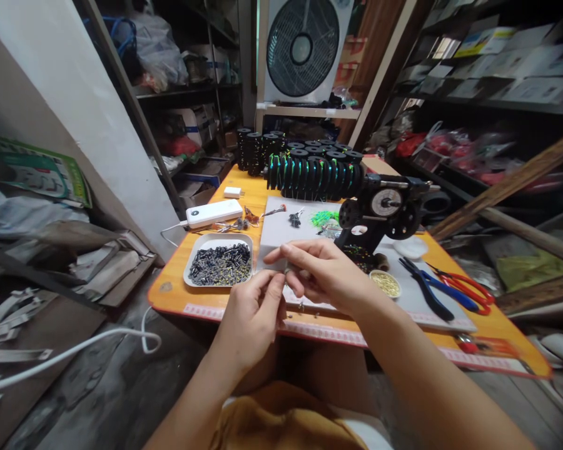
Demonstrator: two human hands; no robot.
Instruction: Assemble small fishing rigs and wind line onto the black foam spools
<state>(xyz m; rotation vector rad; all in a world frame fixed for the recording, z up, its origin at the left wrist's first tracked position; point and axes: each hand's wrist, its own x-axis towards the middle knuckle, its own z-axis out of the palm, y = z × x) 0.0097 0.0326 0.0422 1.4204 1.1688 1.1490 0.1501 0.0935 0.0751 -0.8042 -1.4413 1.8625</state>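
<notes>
Fingers of the left hand (248,315) pinch a tiny piece (287,272), probably light, easily dropped and best taken by its sides, above the near edge of the surface (171,278); whether the right hand (328,270) grips it too, I cannot tell.

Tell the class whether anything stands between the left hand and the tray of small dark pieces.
Nothing visible does: the left hand is close to the tray's near right corner, and the small dark pieces lie uncovered.
</notes>
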